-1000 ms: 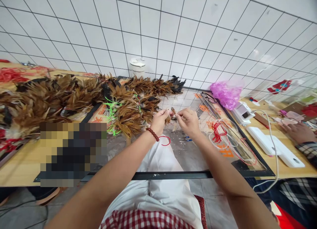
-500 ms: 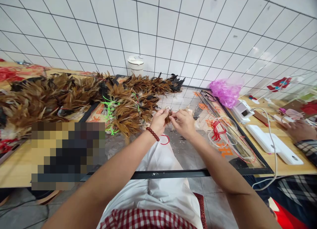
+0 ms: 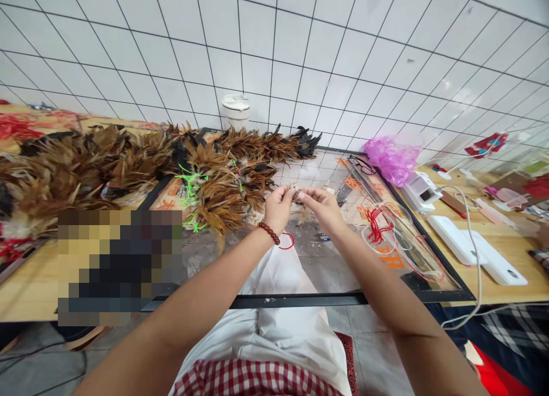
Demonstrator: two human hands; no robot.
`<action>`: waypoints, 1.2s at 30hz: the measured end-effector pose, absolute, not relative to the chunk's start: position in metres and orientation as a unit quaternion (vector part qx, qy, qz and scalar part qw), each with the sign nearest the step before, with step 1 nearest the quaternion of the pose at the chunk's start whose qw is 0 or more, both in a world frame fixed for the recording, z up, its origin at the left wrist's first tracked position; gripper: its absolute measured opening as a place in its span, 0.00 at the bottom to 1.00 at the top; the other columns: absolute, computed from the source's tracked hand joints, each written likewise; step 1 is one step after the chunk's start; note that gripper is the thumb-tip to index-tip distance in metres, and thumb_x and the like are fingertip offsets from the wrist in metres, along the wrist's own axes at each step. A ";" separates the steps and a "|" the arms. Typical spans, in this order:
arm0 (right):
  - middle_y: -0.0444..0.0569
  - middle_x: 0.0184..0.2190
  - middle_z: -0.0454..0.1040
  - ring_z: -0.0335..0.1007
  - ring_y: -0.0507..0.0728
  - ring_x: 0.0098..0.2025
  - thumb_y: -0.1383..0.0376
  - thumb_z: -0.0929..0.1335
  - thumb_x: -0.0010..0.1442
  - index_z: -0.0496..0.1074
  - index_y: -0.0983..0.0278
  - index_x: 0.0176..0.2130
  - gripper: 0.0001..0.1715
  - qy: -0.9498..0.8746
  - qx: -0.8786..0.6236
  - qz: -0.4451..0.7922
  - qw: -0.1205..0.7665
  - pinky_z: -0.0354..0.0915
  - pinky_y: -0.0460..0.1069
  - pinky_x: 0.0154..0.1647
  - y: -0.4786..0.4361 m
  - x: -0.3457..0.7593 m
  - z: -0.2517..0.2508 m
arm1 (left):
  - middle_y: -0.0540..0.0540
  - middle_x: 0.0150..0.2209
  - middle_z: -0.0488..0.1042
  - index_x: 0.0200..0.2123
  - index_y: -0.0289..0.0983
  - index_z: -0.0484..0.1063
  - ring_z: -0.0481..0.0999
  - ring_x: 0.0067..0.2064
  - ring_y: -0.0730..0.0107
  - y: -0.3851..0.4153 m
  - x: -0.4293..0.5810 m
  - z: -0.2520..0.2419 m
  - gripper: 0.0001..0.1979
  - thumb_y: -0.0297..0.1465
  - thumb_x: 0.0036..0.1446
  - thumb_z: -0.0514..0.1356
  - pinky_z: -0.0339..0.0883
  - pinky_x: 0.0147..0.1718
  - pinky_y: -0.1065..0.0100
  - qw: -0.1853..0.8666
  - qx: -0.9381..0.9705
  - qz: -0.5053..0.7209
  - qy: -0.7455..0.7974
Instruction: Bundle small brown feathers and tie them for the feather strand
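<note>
My left hand (image 3: 278,208), with a dark red bead bracelet (image 3: 269,234) on its wrist, pinches a small brownish feather tuft (image 3: 295,194) between thumb and fingers. From the other side my right hand (image 3: 322,208) grips the same tuft, its fingertips almost meeting the left ones. The fingers hide most of the tuft. A thin red cord loop (image 3: 292,244) shows just below the left wrist. Left of my hands lie bunches of brown feathers (image 3: 223,207), some bound with bright green ties (image 3: 192,184).
A black-edged glass sheet (image 3: 300,300) covers the table before me. Behind it stands a white lidded cup (image 3: 235,111). To the right are a purple plastic bag (image 3: 393,159), red cords (image 3: 379,227), white power banks (image 3: 454,242) and a cable. More feathers (image 3: 86,167) cover the left side.
My right hand has shifted slightly right and turned, with its fingers straighter. The tuft between my hands shows less brown. The co-worker's hand at the far right has drawn back toward the frame's edge.
</note>
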State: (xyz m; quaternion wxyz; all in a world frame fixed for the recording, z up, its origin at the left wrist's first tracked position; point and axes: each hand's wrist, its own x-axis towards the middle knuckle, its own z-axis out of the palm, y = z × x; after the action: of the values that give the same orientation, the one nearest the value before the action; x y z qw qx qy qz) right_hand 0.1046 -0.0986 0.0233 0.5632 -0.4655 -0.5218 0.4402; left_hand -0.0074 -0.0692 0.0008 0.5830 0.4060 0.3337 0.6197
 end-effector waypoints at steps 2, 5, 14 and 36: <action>0.45 0.28 0.76 0.70 0.51 0.30 0.55 0.75 0.44 0.76 0.63 0.34 0.19 -0.508 -0.457 0.449 0.576 0.67 0.49 0.34 -0.099 0.104 0.025 | 0.52 0.25 0.71 0.27 0.34 0.72 0.68 0.28 0.78 -0.071 -0.007 0.002 0.04 0.29 0.51 0.62 0.65 0.29 0.75 0.593 0.401 0.611 0.338; 0.44 0.27 0.77 0.68 0.51 0.27 0.57 0.76 0.42 0.77 0.62 0.33 0.17 -0.500 -0.463 0.425 0.596 0.66 0.48 0.32 -0.098 0.105 0.024 | 0.52 0.26 0.72 0.27 0.35 0.72 0.69 0.27 0.78 -0.074 -0.007 0.006 0.03 0.29 0.51 0.62 0.64 0.28 0.75 0.615 0.387 0.595 0.343; 0.44 0.27 0.77 0.67 0.51 0.27 0.57 0.73 0.46 0.77 0.62 0.31 0.12 -0.517 -0.487 0.359 0.606 0.66 0.48 0.32 -0.094 0.112 0.018 | 0.53 0.18 0.67 0.23 0.34 0.70 0.65 0.23 0.79 -0.073 -0.007 0.007 0.07 0.28 0.51 0.62 0.60 0.26 0.76 0.598 0.414 0.586 0.357; 0.47 0.29 0.76 0.69 0.55 0.33 0.61 0.65 0.57 0.74 0.62 0.31 0.09 -0.668 -0.541 0.126 0.495 0.64 0.50 0.38 -0.104 0.119 0.027 | 0.52 0.18 0.67 0.19 0.34 0.69 0.63 0.23 0.79 -0.074 -0.009 -0.001 0.11 0.29 0.52 0.62 0.57 0.25 0.77 0.580 0.469 0.554 0.370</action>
State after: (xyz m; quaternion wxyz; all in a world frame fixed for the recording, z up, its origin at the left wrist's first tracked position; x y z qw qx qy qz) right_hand 0.1186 -0.1037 0.0268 0.4947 -0.5409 -0.6685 0.1257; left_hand -0.0087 -0.0739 -0.0006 0.5799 0.4689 0.3704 0.5537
